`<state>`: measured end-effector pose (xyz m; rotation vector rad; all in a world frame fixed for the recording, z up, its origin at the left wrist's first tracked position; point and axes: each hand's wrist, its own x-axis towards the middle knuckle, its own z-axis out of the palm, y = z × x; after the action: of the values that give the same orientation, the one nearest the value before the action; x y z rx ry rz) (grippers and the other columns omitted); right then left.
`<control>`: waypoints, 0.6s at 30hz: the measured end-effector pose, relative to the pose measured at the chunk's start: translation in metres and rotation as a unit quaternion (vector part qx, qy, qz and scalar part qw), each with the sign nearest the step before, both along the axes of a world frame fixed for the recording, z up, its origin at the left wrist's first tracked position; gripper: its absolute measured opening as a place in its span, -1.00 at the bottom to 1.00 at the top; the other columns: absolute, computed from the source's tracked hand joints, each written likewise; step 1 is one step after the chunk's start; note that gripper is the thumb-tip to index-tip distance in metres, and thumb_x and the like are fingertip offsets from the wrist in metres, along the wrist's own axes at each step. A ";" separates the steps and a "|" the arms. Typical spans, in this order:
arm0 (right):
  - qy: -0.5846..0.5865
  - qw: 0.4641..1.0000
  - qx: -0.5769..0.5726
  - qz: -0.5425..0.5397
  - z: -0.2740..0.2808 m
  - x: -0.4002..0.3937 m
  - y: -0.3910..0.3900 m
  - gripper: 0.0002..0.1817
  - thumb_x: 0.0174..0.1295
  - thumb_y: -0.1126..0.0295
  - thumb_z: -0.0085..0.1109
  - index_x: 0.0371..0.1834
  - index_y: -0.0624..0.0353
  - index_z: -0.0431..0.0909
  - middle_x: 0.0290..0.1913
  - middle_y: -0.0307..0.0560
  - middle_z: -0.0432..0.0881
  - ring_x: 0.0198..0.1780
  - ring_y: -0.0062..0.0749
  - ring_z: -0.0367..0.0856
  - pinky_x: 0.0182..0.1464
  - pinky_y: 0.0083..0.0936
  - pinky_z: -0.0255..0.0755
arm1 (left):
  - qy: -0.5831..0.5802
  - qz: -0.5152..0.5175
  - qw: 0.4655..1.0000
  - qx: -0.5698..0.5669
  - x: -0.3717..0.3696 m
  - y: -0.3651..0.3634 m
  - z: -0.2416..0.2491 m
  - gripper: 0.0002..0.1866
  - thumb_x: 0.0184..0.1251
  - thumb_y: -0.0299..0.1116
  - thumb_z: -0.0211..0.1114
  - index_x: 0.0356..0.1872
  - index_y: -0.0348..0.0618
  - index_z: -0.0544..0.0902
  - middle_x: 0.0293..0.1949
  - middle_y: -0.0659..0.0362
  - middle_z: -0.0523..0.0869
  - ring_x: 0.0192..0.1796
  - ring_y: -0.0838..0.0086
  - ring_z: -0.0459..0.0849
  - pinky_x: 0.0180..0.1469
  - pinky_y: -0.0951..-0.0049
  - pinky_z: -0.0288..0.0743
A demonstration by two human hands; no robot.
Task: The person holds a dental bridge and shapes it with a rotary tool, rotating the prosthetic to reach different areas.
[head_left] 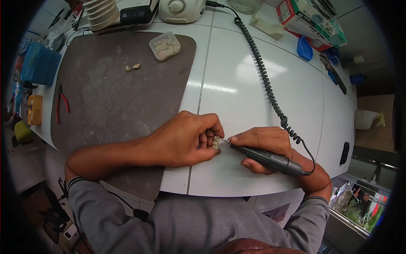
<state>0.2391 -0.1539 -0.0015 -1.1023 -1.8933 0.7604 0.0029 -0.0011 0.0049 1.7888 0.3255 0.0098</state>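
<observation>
My left hand (184, 139) is closed, pinching a small cream tooth-like piece (215, 143) between thumb and fingers over the white tabletop. Part of the piece is hidden by the fingers. From the other side, my right hand (268, 142) grips a black rotary handpiece (270, 161), its body lying under the palm between thumb and fingers. The thin metal bit (223, 140) at its front points left, with its tip right at the piece. A black coiled cord (265, 78) runs from the back of the handpiece up across the table.
On the brown mat (122, 93) stand a clear tub (165, 46) of cream pieces and two loose fragments (132, 67). Red-handled pliers (62, 105) lie at its left edge. A control box (182, 9) sits at the back. Boxes (311, 21) and a blue tray (304, 48) are back right.
</observation>
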 end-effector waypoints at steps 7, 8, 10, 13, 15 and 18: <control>0.014 1.000 -0.017 0.007 0.002 0.004 0.000 -0.58 0.29 0.33 0.49 0.16 0.32 0.77 -0.06 0.15 0.89 -0.12 -0.11 0.94 -0.05 -0.34 0.84 | 0.000 -0.004 1.000 0.019 -0.001 -0.001 -0.002 -0.69 0.30 -0.47 0.60 -0.03 -0.32 0.71 -0.32 0.21 0.81 -0.33 0.67 0.77 -0.31 0.65 0.62; 0.019 1.000 -0.021 0.007 0.002 0.006 -0.001 -0.58 0.29 0.33 0.48 0.16 0.32 0.77 -0.06 0.16 0.89 -0.11 -0.10 0.94 -0.04 -0.34 0.84 | -0.003 -0.003 1.000 0.021 -0.001 -0.002 -0.003 -0.69 0.30 -0.46 0.60 -0.02 -0.32 0.71 -0.31 0.20 0.81 -0.33 0.66 0.77 -0.30 0.64 0.62; 0.024 0.999 -0.031 0.010 0.001 0.007 -0.001 -0.58 0.30 0.32 0.48 0.17 0.32 0.77 -0.06 0.16 0.89 -0.11 -0.08 0.94 -0.04 -0.33 0.84 | -0.011 -0.003 1.000 0.023 -0.002 -0.002 -0.006 -0.69 0.31 -0.46 0.61 -0.02 -0.31 0.71 -0.31 0.19 0.82 -0.33 0.65 0.77 -0.30 0.63 0.63; 0.019 0.999 -0.038 0.013 0.001 0.006 0.000 -0.57 0.30 0.31 0.48 0.17 0.32 0.77 -0.06 0.17 0.89 -0.10 -0.07 0.94 -0.02 -0.33 0.84 | -0.012 -0.006 1.000 0.020 -0.002 -0.001 -0.004 -0.69 0.31 -0.46 0.62 -0.01 -0.31 0.71 -0.30 0.18 0.82 -0.32 0.64 0.78 -0.30 0.62 0.63; 0.013 0.999 -0.040 0.015 0.002 0.005 0.000 -0.57 0.30 0.31 0.48 0.18 0.32 0.77 -0.06 0.18 0.89 -0.09 -0.07 0.94 -0.02 -0.32 0.84 | -0.015 -0.009 1.000 0.021 -0.002 -0.001 -0.004 -0.68 0.31 -0.46 0.61 -0.01 -0.31 0.71 -0.30 0.18 0.82 -0.32 0.64 0.78 -0.30 0.62 0.63; 0.008 0.999 -0.041 0.014 0.003 0.004 0.000 -0.57 0.29 0.32 0.49 0.17 0.33 0.77 -0.06 0.18 0.89 -0.08 -0.07 0.93 -0.01 -0.31 0.84 | -0.010 -0.012 1.000 0.017 -0.002 0.001 -0.002 -0.68 0.31 -0.46 0.61 -0.01 -0.31 0.71 -0.30 0.19 0.82 -0.32 0.65 0.78 -0.30 0.63 0.62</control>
<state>0.2427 -0.1540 0.0014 -1.1191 -1.8822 0.8663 0.0014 -0.0006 0.0030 1.8250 0.2899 0.0163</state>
